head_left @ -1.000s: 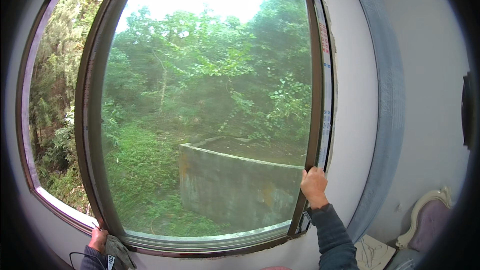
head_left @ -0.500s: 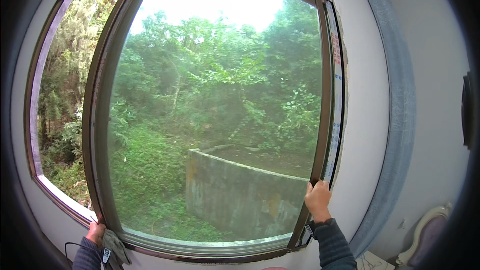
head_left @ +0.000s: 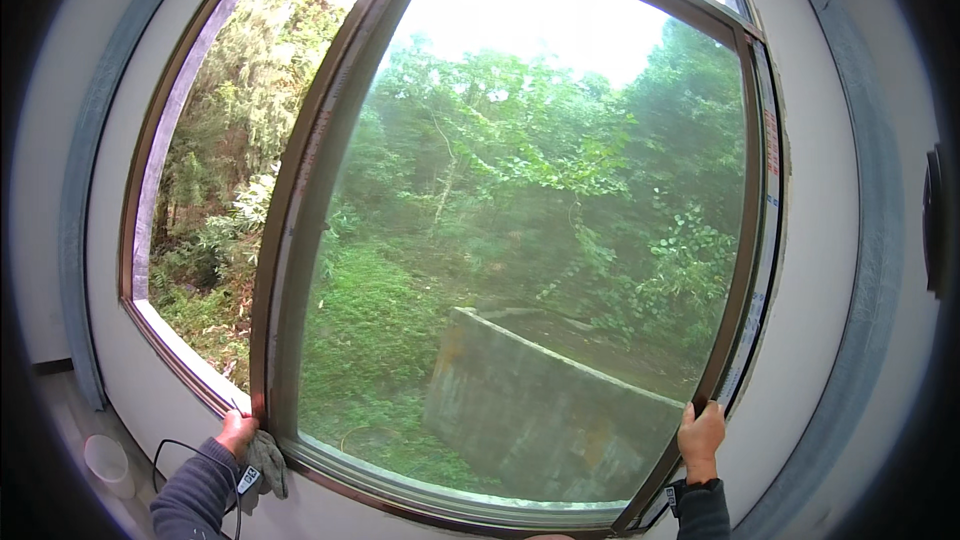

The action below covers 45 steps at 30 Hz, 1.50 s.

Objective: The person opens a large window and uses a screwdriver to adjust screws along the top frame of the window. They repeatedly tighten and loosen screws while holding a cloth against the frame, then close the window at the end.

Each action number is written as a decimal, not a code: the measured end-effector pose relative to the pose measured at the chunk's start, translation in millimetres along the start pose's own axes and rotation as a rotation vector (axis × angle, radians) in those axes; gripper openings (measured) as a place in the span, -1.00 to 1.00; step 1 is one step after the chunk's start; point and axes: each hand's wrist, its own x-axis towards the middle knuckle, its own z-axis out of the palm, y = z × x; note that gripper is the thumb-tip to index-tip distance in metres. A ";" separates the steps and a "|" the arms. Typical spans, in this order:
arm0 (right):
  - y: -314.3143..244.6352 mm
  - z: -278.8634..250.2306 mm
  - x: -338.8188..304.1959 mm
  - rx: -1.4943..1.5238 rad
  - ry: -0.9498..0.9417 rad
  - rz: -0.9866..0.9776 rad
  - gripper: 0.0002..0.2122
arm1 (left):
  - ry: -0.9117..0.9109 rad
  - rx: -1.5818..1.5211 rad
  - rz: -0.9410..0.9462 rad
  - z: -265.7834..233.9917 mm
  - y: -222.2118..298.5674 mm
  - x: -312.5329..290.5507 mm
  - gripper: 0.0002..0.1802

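Note:
A large sliding window sash point(head_left: 274, 270) with a brown frame and hazy glass fills the middle of the head view. At its lower left corner my left hand point(head_left: 237, 432) is closed on the frame's edge. A thin pointed thing sticks up beside those fingers, too small to name. Just right of that hand hangs a grey glove point(head_left: 268, 464); what holds it up is hidden. My right hand point(head_left: 702, 435) is wrapped round the sash's right upright, low down, with its fingertips partly out of sight behind the frame.
Left of the sash, the outer window frame point(head_left: 128, 240) surrounds an opening onto trees. Blue-grey covered strips point(head_left: 872, 240) run up the walls on both sides. A black cable point(head_left: 180, 443) loops by my left forearm. A whitish bucket point(head_left: 108, 464) stands on the floor, lower left.
The view has swung left and tilted, so the window sits further right and the bucket has come into sight. Both hands keep about the same places on the sash.

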 end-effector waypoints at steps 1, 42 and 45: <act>0.8 0.6 -0.7 -0.022 0.005 0.007 -0.68 | 0.009 0.005 0.022 2.1 2.0 -1.4 -0.79; 25.2 65.9 -90.5 0.304 0.151 0.258 -0.62 | -0.454 0.050 -0.098 -70.5 -44.8 123.2 -0.65; 17.6 71.8 -90.1 0.251 0.196 0.281 -0.62 | -0.439 0.079 -0.033 -76.0 -52.5 137.3 -0.63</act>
